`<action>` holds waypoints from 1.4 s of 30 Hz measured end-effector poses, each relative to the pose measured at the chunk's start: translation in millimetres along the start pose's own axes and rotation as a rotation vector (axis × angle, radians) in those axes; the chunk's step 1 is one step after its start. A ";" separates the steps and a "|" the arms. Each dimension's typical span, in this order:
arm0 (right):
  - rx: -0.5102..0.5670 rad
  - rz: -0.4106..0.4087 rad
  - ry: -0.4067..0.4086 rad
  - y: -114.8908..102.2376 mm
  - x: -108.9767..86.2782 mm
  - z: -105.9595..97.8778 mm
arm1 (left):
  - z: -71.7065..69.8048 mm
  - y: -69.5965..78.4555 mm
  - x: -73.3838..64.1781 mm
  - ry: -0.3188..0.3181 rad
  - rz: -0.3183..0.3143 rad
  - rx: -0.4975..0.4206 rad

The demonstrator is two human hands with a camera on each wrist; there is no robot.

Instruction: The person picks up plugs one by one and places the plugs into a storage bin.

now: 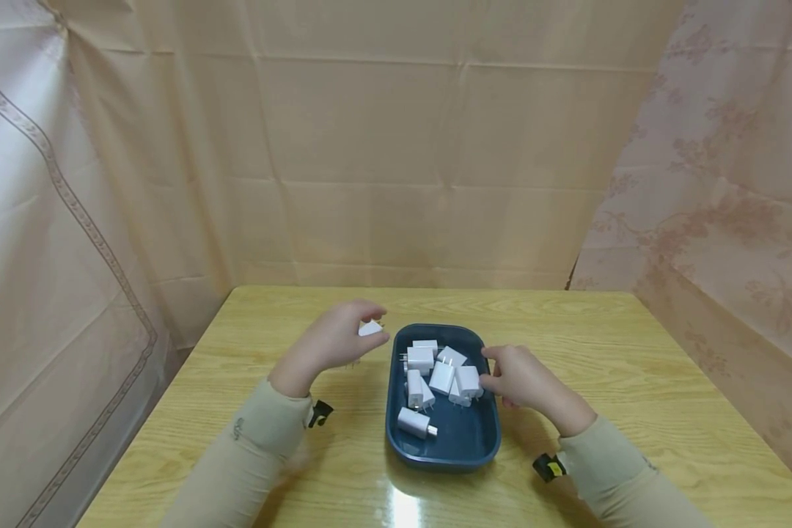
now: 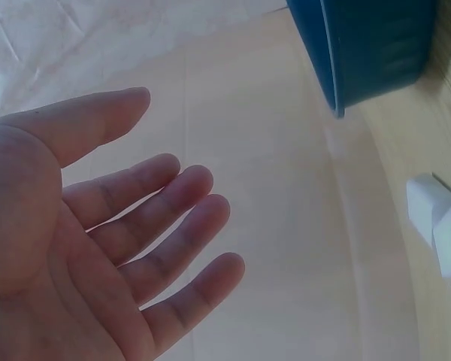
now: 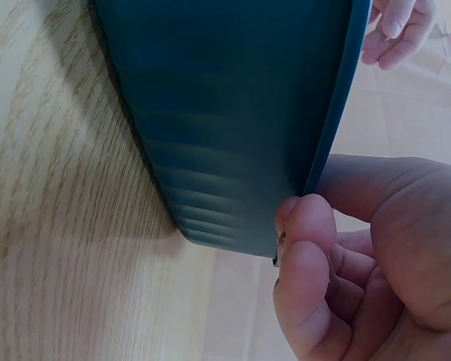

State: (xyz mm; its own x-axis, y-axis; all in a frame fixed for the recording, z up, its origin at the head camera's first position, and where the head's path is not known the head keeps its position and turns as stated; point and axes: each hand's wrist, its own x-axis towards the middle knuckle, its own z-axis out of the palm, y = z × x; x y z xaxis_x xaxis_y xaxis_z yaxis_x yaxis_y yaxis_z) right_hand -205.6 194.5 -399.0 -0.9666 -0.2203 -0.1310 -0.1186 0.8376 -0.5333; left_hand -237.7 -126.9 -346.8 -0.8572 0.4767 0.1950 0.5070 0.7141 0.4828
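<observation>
A dark blue rectangular bin stands on the table with several white charger plugs piled loosely in it, some with metal prongs showing. My right hand is at the bin's right side; in the right wrist view its thumb and fingers pinch the rim. To the left of the bin, my left hand hovers with spread, relaxed fingers and an empty palm. Behind it, white charger plugs lie on the table beside the bin, partly hidden by this hand in the head view.
The wooden table reaches back to a beige cloth hanging behind it. Patterned cloths hang at the left and right. A black band sits at the right wrist, another strap at the left.
</observation>
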 end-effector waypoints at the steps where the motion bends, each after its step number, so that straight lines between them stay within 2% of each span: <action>1: -0.001 -0.003 0.000 0.1 -0.3 -0.3 | -0.7 -0.7 -0.1 0.000 -0.010 -0.003; 13: 0.003 0.004 -0.003 0.9 -0.6 -0.5 | 0.4 -1.9 0.1 0.023 -0.079 0.008; 23: 0.001 0.009 -0.003 -1.0 -1.2 -0.7 | 10.1 -15.0 3.9 0.042 -0.117 0.029; 35: 0.005 0.022 -0.007 -2.3 -1.2 -0.6 | 25.3 -34.7 11.9 0.068 -0.289 0.003; 39: 0.006 0.031 -0.007 -2.8 -1.4 -0.2 | 29.7 -40.2 15.5 0.078 -0.323 0.042; 42: 0.003 0.031 -0.010 -3.0 -1.7 -0.2 | 31.7 -43.5 17.3 0.087 -0.327 0.094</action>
State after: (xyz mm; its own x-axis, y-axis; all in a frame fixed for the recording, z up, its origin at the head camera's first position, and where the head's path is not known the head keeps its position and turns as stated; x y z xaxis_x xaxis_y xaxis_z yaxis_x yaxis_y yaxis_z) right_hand -203.6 192.5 -397.0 -0.9676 -0.1989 -0.1555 -0.0879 0.8426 -0.5313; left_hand -271.7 -133.4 -391.6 -0.9780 0.1728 0.1170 0.2074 0.8678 0.4515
